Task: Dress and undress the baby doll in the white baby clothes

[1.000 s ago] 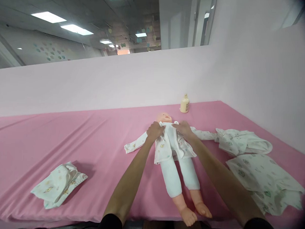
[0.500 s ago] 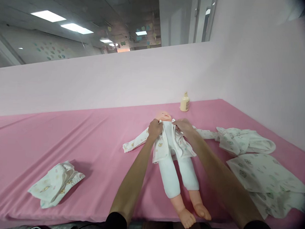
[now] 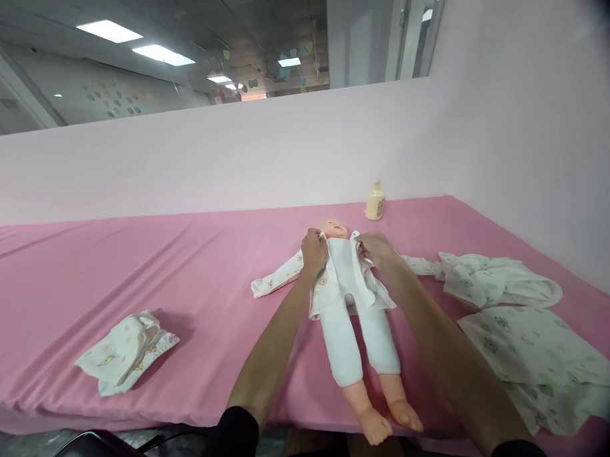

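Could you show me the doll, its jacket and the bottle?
Doll (image 3: pixel 344 273): head view, on its white torso.
Jacket (image 3: pixel 326 298): head view, on one front panel.
Bottle (image 3: pixel 374 207): head view, on its body.

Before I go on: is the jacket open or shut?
Open: the front of the jacket is parted, one edge in the left hand, the other in the right hand, with the doll's torso showing between.
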The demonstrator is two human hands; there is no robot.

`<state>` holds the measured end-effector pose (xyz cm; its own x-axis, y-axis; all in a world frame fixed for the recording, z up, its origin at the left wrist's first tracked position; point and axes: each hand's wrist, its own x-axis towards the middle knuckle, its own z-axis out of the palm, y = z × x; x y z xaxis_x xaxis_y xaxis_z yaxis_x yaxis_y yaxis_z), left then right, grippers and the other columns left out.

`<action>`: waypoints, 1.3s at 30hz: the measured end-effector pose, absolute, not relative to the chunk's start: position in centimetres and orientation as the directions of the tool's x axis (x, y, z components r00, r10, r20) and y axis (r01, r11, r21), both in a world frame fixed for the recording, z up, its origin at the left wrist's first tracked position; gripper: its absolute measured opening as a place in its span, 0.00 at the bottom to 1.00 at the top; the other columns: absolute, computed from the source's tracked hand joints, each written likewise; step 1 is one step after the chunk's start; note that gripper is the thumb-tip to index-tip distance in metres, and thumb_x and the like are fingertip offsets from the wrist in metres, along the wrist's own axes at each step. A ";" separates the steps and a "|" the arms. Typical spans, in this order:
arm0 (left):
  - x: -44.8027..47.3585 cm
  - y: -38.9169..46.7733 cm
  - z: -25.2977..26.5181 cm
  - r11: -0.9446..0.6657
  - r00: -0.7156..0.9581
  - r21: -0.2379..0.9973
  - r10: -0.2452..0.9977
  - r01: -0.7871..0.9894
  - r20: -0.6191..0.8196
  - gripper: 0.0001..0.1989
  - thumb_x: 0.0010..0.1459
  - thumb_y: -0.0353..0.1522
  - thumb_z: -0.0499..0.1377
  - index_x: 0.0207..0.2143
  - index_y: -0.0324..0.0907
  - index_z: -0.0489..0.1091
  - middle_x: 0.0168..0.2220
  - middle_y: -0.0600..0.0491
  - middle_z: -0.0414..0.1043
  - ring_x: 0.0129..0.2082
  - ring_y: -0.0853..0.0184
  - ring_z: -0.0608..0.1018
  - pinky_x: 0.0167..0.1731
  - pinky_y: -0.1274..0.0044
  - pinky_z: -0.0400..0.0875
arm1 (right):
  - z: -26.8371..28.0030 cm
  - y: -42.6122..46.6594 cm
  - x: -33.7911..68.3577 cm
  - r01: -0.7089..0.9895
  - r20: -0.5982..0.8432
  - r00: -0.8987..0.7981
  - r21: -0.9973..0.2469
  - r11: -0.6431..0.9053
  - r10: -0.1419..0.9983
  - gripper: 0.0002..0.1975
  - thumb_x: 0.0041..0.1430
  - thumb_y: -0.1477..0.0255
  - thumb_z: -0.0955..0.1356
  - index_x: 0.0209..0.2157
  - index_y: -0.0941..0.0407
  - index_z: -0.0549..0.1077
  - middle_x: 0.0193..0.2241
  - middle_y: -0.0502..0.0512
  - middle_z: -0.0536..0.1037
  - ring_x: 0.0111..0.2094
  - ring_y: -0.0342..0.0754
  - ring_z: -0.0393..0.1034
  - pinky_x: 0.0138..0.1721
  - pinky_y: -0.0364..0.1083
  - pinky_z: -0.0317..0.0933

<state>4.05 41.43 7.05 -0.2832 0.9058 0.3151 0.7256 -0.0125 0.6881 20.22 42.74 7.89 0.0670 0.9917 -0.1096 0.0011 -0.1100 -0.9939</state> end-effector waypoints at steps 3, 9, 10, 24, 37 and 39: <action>3.4 41.6 7.3 0.049 -0.274 0.664 0.932 0.747 0.239 0.08 0.63 0.27 0.49 0.38 0.40 0.68 0.43 0.44 0.76 0.46 0.59 0.76 0.41 0.73 0.64 | 8.3 42.5 20.3 -0.039 -0.156 0.072 -0.987 -0.154 0.985 0.14 0.55 0.82 0.68 0.20 0.56 0.64 0.13 0.45 0.60 0.17 0.39 0.56 0.17 0.39 0.54; 1.7 41.6 7.8 0.117 -0.278 0.661 0.950 0.741 0.143 0.11 0.63 0.29 0.50 0.26 0.42 0.64 0.31 0.45 0.74 0.33 0.60 0.76 0.34 0.73 0.63 | 8.9 41.9 20.4 -0.073 -0.151 0.069 -0.987 -0.146 0.986 0.14 0.54 0.84 0.66 0.19 0.56 0.64 0.13 0.46 0.62 0.17 0.38 0.56 0.18 0.39 0.54; 1.6 41.6 7.8 0.121 -0.288 0.658 0.946 0.743 0.152 0.12 0.63 0.30 0.49 0.26 0.42 0.63 0.31 0.45 0.74 0.34 0.60 0.76 0.34 0.72 0.63 | 8.9 41.9 20.4 -0.074 -0.142 0.070 -0.988 -0.137 0.987 0.14 0.54 0.84 0.66 0.19 0.56 0.64 0.13 0.45 0.61 0.17 0.38 0.56 0.18 0.39 0.54; 3.8 41.9 6.3 -0.101 -0.174 0.510 0.869 0.854 0.463 0.10 0.65 0.30 0.53 0.29 0.42 0.66 0.34 0.50 0.76 0.37 0.63 0.75 0.35 0.75 0.59 | 6.8 42.7 18.9 0.050 0.057 0.036 -0.997 0.055 0.998 0.10 0.52 0.82 0.66 0.21 0.56 0.66 0.14 0.44 0.61 0.17 0.39 0.57 0.20 0.39 0.51; 4.4 41.7 5.9 -0.227 0.046 0.293 0.855 0.929 0.517 0.08 0.65 0.28 0.53 0.35 0.42 0.71 0.39 0.50 0.75 0.40 0.63 0.75 0.37 0.74 0.62 | 5.8 43.1 18.3 0.164 0.242 -0.089 -0.953 0.254 0.966 0.04 0.52 0.71 0.65 0.27 0.56 0.69 0.20 0.45 0.65 0.23 0.42 0.57 0.26 0.42 0.51; 4.6 41.5 6.0 -0.218 0.056 0.272 0.866 0.937 0.497 0.08 0.66 0.29 0.52 0.35 0.42 0.71 0.40 0.49 0.75 0.40 0.63 0.75 0.38 0.74 0.62 | 5.6 43.1 18.1 0.210 0.270 -0.118 -0.934 0.290 0.955 0.05 0.53 0.70 0.65 0.26 0.55 0.67 0.21 0.46 0.65 0.25 0.42 0.57 0.27 0.42 0.51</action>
<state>4.57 41.53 6.01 0.0565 0.8658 0.4971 0.9373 -0.2176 0.2724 18.14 43.13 5.60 -0.1179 0.9555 0.2704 0.2096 0.2901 -0.9338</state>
